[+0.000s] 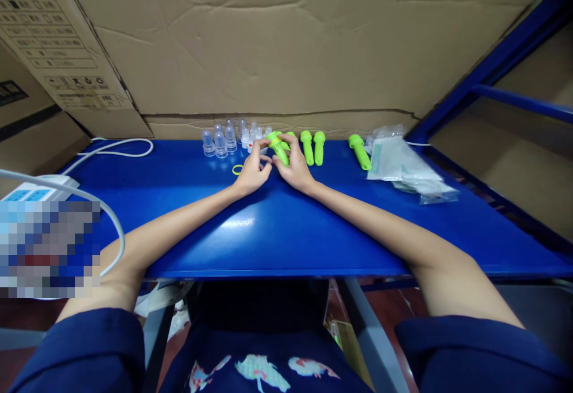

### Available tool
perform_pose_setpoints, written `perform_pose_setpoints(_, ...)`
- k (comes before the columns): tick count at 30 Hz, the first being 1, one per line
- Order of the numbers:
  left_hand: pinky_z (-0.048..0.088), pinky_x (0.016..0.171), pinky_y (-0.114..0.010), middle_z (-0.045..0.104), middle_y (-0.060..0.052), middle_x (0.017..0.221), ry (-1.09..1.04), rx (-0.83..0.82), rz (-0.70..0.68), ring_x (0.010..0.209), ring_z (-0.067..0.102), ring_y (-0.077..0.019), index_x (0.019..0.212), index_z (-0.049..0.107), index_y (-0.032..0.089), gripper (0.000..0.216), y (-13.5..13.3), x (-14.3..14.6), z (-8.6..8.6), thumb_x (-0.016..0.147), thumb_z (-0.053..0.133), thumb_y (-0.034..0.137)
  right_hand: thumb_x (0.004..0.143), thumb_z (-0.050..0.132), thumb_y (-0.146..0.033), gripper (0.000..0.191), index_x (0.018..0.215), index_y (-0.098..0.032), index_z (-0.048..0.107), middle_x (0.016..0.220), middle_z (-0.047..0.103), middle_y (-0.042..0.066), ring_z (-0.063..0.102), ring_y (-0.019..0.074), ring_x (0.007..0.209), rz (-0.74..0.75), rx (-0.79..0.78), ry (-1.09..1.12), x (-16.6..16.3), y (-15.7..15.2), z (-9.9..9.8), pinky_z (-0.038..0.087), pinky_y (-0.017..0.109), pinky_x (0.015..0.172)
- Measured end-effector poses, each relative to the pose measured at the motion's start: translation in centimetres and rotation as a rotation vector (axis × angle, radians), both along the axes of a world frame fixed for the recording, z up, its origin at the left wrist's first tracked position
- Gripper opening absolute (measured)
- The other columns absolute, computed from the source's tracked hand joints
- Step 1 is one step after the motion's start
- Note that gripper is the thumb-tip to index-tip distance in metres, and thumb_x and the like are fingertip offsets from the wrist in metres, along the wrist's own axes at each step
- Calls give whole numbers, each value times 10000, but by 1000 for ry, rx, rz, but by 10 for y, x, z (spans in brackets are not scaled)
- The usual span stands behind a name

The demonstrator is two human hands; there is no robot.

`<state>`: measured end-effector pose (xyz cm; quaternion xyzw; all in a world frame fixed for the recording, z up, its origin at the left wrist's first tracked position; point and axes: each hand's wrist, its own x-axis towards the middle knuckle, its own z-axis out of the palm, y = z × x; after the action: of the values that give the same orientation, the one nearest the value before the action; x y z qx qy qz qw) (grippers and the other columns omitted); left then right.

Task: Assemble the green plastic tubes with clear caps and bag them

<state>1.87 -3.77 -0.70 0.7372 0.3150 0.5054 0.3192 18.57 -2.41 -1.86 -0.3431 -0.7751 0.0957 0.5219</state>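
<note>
Between my two hands is a lime-green plastic piece shaped like a small flashlight (280, 153), tilted with its wide head up and to the left. My left hand (254, 173) pinches at the wide head with its fingertips. Fingers of my right hand (293, 169) curl round the body from the other side. A thin yellow ring (237, 169) lies on the table beside my left wrist. Just beyond my hands stand several clear plastic caps (219, 144) and smaller white pieces (253, 136), partly hidden by my left fingers.
More green flashlight-shaped pieces (319, 148) lie right of my hands, and another green piece (359, 152) lies near clear plastic bags (398, 163). A white power strip (58, 184) and cable (117, 226) are at the left. Cardboard (277, 40) walls the back of the blue table (286, 232).
</note>
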Motion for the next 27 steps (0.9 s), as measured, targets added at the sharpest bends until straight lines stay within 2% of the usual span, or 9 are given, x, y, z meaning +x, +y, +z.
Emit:
perform_pose_setpoints(3,498,612,-202,535,-154,1423,2,18,-9,869,675,-112,1315,428,224,580,0,0,-1,787,598,53,913,580,-330,612,1470,-274,332,1474,463,132,463,277,1408,6,-6,14,-1,2,-2,474,522,1138)
perform_pose_setpoints(7,498,620,-195,523,-155,1439,-2,29,-21,856,667,-98,1330,412,234,601,2,0,-3,788,604,59,923,560,-321,578,1458,-276,346,1460,485,127,484,265,1392,17,-10,2,-1,3,-3,435,531,1172)
perform_pose_setpoints(18,503,630,-197,520,-150,1444,-13,-7,-3,870,668,-98,1317,403,234,580,5,0,-6,798,614,82,928,540,-442,549,1406,-235,366,1422,518,174,521,279,1350,5,-81,22,-2,0,1,488,525,1106)
perform_pose_setpoints(23,514,640,-209,509,-149,1463,-5,-14,3,869,667,-100,1335,413,236,592,5,0,-6,800,611,75,901,578,-393,646,1470,-227,321,1433,516,172,529,300,1348,-51,-82,-8,0,2,0,458,553,1133)
perform_pose_setpoints(27,502,621,-204,508,-149,1466,8,-17,10,881,678,-104,1350,403,234,612,4,1,-5,799,596,52,892,584,-343,607,1451,-224,379,1432,539,158,560,304,1312,-63,-73,-32,1,3,-1,461,556,1133)
